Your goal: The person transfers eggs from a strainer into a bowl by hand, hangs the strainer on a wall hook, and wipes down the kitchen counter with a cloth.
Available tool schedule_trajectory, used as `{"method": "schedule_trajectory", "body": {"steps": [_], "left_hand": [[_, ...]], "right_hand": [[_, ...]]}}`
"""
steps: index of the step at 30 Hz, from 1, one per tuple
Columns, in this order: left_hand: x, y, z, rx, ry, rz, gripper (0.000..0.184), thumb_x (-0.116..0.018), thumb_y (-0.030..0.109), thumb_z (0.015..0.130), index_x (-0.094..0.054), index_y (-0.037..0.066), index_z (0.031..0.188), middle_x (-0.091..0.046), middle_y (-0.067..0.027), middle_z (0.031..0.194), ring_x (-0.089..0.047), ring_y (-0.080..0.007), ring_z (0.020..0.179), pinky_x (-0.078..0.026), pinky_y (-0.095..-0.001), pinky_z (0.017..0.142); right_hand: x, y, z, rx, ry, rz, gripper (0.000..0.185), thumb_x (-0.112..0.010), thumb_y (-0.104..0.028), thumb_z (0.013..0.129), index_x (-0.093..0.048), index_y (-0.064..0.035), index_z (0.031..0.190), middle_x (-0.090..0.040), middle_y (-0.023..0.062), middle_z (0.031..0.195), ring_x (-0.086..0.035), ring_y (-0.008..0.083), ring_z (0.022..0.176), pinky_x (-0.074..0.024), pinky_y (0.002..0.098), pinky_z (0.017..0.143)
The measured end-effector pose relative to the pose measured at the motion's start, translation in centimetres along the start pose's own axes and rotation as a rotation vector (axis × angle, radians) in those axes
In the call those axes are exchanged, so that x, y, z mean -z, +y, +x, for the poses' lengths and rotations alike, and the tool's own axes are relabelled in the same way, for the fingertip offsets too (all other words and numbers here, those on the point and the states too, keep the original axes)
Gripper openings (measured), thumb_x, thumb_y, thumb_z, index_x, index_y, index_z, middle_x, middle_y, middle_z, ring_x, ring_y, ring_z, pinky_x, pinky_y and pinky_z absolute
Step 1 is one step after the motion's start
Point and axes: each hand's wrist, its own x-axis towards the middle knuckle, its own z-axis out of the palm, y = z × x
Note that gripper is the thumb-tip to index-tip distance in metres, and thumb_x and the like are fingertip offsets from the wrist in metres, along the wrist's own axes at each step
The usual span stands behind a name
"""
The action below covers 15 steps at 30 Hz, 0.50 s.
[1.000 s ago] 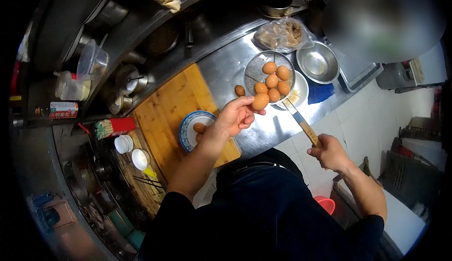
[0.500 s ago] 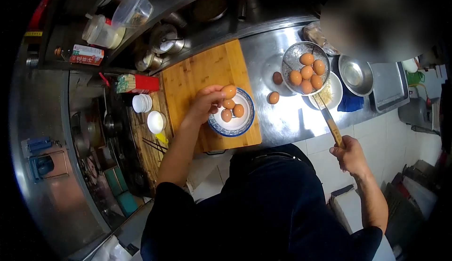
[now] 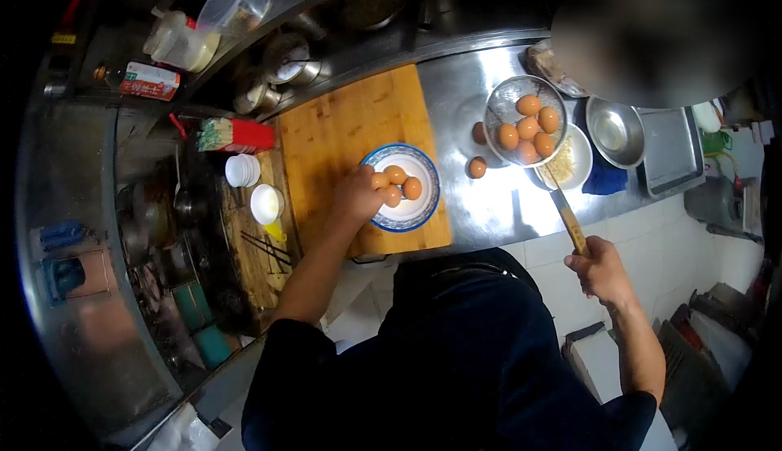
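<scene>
My left hand [image 3: 357, 194] has its fingers closed around a brown egg [image 3: 380, 180] at the left side of a blue-rimmed white plate [image 3: 425, 208]. Several brown eggs [image 3: 412, 188] sit together in that plate, which rests on a wooden cutting board [image 3: 350, 117]. With its fingers wrapped round the wooden handle, my right hand [image 3: 600, 269] holds a mesh strainer [image 3: 503, 107]. Several more eggs [image 3: 528, 129] lie in the strainer. Its lower edge overlaps a white bowl [image 3: 581, 160] with pale shredded food in it. Two loose eggs [image 3: 477, 168] are on the steel counter left of the strainer.
A metal bowl [image 3: 615, 129], a dark blue cloth [image 3: 605, 180] and a steel tray [image 3: 669, 148] stand at the right. Left of the board are small white bowls [image 3: 242, 171], a red box of chopsticks [image 3: 251, 135] and dark chopsticks [image 3: 265, 249]. A shelf with containers runs along the back.
My left hand has lowered its egg from over the plate's upper left down beside the other eggs. The right hand and strainer have barely moved.
</scene>
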Motion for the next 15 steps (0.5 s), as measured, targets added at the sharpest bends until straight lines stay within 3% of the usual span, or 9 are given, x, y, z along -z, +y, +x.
{"method": "schedule_trajectory", "body": {"steps": [6,11,13,14,15], "left_hand": [[-0.9,-1.2,0.1,-0.083,0.021,0.151,0.045,-0.076,0.036,0.092,-0.069,0.003,0.122,-0.072,-0.0257,0.119,-0.07,-0.0423,0.113,-0.057,-0.0511,0.094],[0.9,2.8,-1.6,-0.069,0.073,0.232,0.049,-0.074,0.042,0.094,-0.069,0.003,0.124,-0.071,-0.0218,0.12,-0.069,-0.0419,0.111,-0.056,-0.0524,0.094],[1.8,6.7,-2.8,-0.302,0.23,0.148,0.045,-0.077,0.035,0.094,-0.069,0.004,0.125,-0.071,-0.0192,0.119,-0.07,-0.0395,0.111,-0.058,-0.0499,0.092],[1.4,8.3,-2.7,-0.304,0.23,0.147,0.045,-0.077,0.035,0.094,-0.069,0.004,0.125,-0.071,-0.0192,0.119,-0.07,-0.0395,0.111,-0.058,-0.0499,0.092],[0.8,10.1,-2.3,-0.511,0.301,0.076,0.042,-0.079,0.031,0.092,-0.07,0.004,0.122,-0.071,-0.0181,0.119,-0.069,-0.0382,0.112,-0.058,-0.0494,0.092]], "right_hand": [[0.3,0.7,0.0,-0.002,-0.025,-0.015,0.03,-0.08,-0.016,0.098,-0.061,0.0062,0.102,-0.056,0.0042,0.066,-0.053,0.0145,0.044,-0.0413,0.032,0.039],[0.8,1.0,-0.3,0.004,-0.019,-0.025,0.032,-0.081,-0.018,0.098,-0.06,0.0066,0.101,-0.056,0.0049,0.065,-0.054,0.0148,0.044,-0.0421,0.033,0.039],[0.9,1.0,-0.4,0.001,-0.015,-0.034,0.033,-0.081,-0.018,0.098,-0.06,0.0066,0.101,-0.056,0.005,0.065,-0.054,0.0148,0.044,-0.0424,0.0333,0.039],[0.9,1.0,-0.4,-0.001,-0.017,-0.045,0.032,-0.081,-0.018,0.098,-0.061,0.0061,0.101,-0.056,0.005,0.065,-0.054,0.0146,0.044,-0.0424,0.0333,0.039],[1.0,1.0,-0.5,-0.003,-0.017,-0.055,0.031,-0.081,-0.018,0.098,-0.061,0.0056,0.101,-0.056,0.0049,0.065,-0.054,0.0145,0.044,-0.0425,0.0332,0.039]]}}
